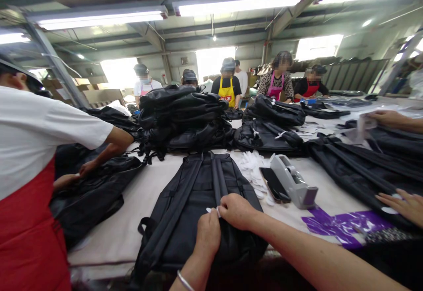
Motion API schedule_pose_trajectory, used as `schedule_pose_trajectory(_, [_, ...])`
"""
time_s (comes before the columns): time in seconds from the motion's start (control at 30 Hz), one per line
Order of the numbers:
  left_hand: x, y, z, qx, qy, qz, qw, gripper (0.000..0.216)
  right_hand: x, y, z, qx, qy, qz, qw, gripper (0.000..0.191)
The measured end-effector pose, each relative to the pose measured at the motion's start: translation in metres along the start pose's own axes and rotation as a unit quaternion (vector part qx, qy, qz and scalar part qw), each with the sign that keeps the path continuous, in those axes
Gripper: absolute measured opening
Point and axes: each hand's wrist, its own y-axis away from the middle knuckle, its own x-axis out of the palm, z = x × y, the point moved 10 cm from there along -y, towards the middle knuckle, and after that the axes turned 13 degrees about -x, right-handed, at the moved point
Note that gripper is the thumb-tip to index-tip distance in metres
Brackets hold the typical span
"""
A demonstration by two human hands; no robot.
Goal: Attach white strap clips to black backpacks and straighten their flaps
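Two hands, left hand point(207, 233) and right hand point(236, 210), pinch one white tag point(213, 210) on one black backpack point(198, 211).

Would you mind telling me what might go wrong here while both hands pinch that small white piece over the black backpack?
1. The small white piece is held only at the fingertips of the left hand and right hand, so it might slip onto the black backpack.
2. The phone and the grey tape dispenser lie close beside the right forearm; a sideways sweep could knock them.
3. The loose white pieces nearby could scatter.
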Motion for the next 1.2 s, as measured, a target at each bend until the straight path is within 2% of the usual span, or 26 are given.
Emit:
schedule_pose_trajectory(0.1, [-0.003, -0.003, 0.004, -0.014, 0.022, -0.007, 1.000, 0.044, 0.001, 0.007, -0.004, -0.002, -0.001, -0.027, 1.000, 0.025])
schedule_pose_trajectory(0.23, [-0.005, 0.000, 0.008, -0.032, 0.059, 0.005, 0.998, 0.049, -0.004, 0.010, -0.009, -0.028, -0.058, -0.054, 0.996, 0.031])
schedule_pose_trajectory(0.33, [-0.005, 0.002, 0.010, -0.049, 0.047, 0.010, 0.998, 0.054, -0.015, 0.012, -0.024, 0.011, -0.056, -0.069, 0.996, 0.042])
schedule_pose_trajectory(0.5, [-0.001, 0.002, 0.005, -0.034, -0.006, -0.005, 0.999, 0.054, 0.001, 0.012, -0.037, 0.086, -0.098, 0.034, 0.991, 0.060])
schedule_pose_trajectory(0.63, [0.001, 0.001, 0.006, -0.045, -0.005, 0.006, 0.999, 0.056, 0.009, 0.007, -0.040, 0.121, -0.148, 0.039, 0.981, 0.046])
schedule_pose_trajectory(0.7, [0.001, 0.001, 0.008, -0.065, 0.023, 0.023, 0.997, 0.057, 0.010, 0.003, -0.039, 0.117, -0.150, 0.022, 0.982, 0.040])
schedule_pose_trajectory(0.8, [-0.002, 0.000, 0.009, -0.087, 0.104, 0.037, 0.990, 0.059, 0.012, -0.001, -0.037, 0.098, -0.182, -0.025, 0.978, 0.040])
schedule_pose_trajectory(0.87, [0.000, -0.001, 0.009, -0.093, 0.177, 0.059, 0.978, 0.058, 0.017, 0.000, -0.037, 0.087, -0.270, -0.064, 0.957, 0.041])
schedule_pose_trajectory(0.97, [0.008, -0.002, 0.011, -0.109, 0.268, 0.101, 0.952, 0.061, 0.032, 0.004, -0.035, 0.074, -0.453, -0.096, 0.883, 0.046])
schedule_pose_trajectory(1.07, [0.013, -0.003, 0.017, -0.120, 0.296, 0.107, 0.942, 0.064, 0.043, 0.008, -0.034, 0.068, -0.551, -0.106, 0.825, 0.052])
schedule_pose_trajectory(1.13, [0.015, -0.003, 0.017, -0.110, 0.298, 0.106, 0.942, 0.065, 0.046, 0.010, -0.034, 0.074, -0.570, -0.101, 0.812, 0.054])
schedule_pose_trajectory(1.2, [0.015, -0.003, 0.015, -0.098, 0.284, 0.099, 0.949, 0.066, 0.045, 0.011, -0.035, 0.086, -0.562, -0.090, 0.818, 0.055])
